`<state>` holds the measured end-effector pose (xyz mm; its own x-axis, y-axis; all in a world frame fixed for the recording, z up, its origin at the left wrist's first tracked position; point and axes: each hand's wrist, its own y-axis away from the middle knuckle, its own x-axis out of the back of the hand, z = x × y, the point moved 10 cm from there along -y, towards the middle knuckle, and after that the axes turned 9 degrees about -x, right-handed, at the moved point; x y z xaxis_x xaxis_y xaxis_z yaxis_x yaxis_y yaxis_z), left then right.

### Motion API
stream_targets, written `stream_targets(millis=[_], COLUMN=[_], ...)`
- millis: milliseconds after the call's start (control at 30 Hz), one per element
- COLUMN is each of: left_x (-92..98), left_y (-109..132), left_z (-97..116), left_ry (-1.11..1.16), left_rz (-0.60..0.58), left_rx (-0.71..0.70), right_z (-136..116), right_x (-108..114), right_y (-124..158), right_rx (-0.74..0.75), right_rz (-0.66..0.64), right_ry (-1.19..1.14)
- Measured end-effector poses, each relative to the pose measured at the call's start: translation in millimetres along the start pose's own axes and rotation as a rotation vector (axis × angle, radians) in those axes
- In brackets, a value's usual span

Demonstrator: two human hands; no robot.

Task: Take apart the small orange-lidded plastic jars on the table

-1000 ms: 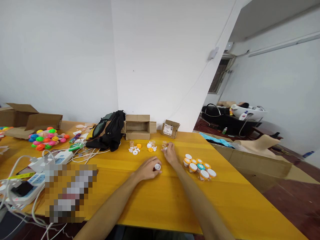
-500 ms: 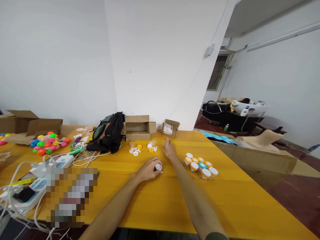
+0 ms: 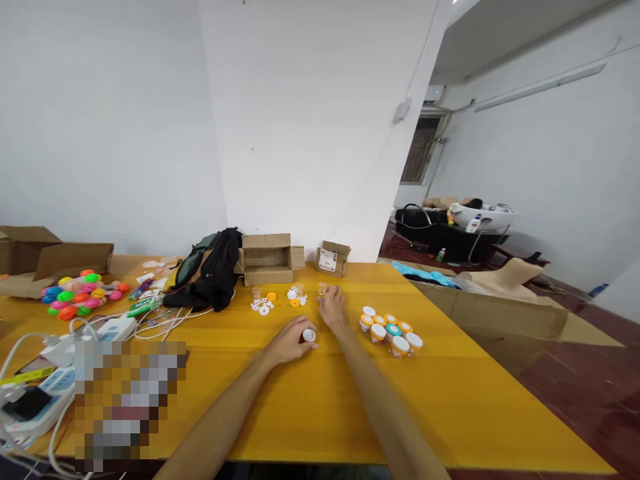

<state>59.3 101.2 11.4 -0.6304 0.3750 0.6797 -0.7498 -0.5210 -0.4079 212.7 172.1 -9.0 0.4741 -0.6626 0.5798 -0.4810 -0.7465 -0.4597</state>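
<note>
My left hand (image 3: 293, 340) rests on the table with thumb and fingers curled around a small round cup with a white rim (image 3: 309, 335). The cup stands upright, its lower part mostly hidden by my fingers. Farther forward, my right hand (image 3: 333, 309) is low over the table, fingers apart. Just beyond its fingertips stands a small clear cup (image 3: 322, 288); whether they touch it is hard to see. To the right of that hand sits a group of clear jars with white, orange and teal lids (image 3: 393, 330).
Small white and orange plastic parts (image 3: 264, 310) lie in two loose piles. Behind them stand an open cardboard box (image 3: 269, 275), a smaller box (image 3: 333, 259) and a black bag (image 3: 220, 270). Power strips (image 3: 63, 381), cables and colourful balls (image 3: 83, 293) occupy the left.
My right hand has drawn back slightly, and the clear cup by its fingertips now shows. My left hand keeps its hold on the white-rimmed cup. The view has shifted a little to the right.
</note>
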Motion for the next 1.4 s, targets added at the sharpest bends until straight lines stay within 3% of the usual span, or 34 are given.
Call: stream_targets(millis=[133, 300, 467, 667, 867, 1400], left_x=[4.1, 10.5, 14.9, 6.0, 4.0, 12.1], left_y=[-1.3, -1.6, -1.0, -1.8, -1.4, -1.0], left_z=[-2.7, -12.5, -20.3, -15.2, -13.8, -9.9], left_ry=[0.027, 0.128, 0.277, 0.432, 0.457, 0.245], left_rz=[0.041, 0.122, 0.197, 0.197, 0.176, 0.179], left_rx=[0.019, 0.062, 0.116, 0.114, 0.120, 0.129], right_z=[-0.3, 1.6, -13.9, -32.1, -25.4, -22.5], right_x=[10.0, 28.0, 27.9, 17.7, 18.9, 24.9], right_y=[22.3, 61.2, 92.6, 100.1, 97.3, 100.3], right_rx=[0.004, 0.017, -0.048, -0.200, -0.310, -0.348], right_rz=[0.015, -0.100, -0.421, -0.695, -0.726, -0.797], right_ry=[-0.039, -0.214, -0.580, -0.908, -0.992, -0.943])
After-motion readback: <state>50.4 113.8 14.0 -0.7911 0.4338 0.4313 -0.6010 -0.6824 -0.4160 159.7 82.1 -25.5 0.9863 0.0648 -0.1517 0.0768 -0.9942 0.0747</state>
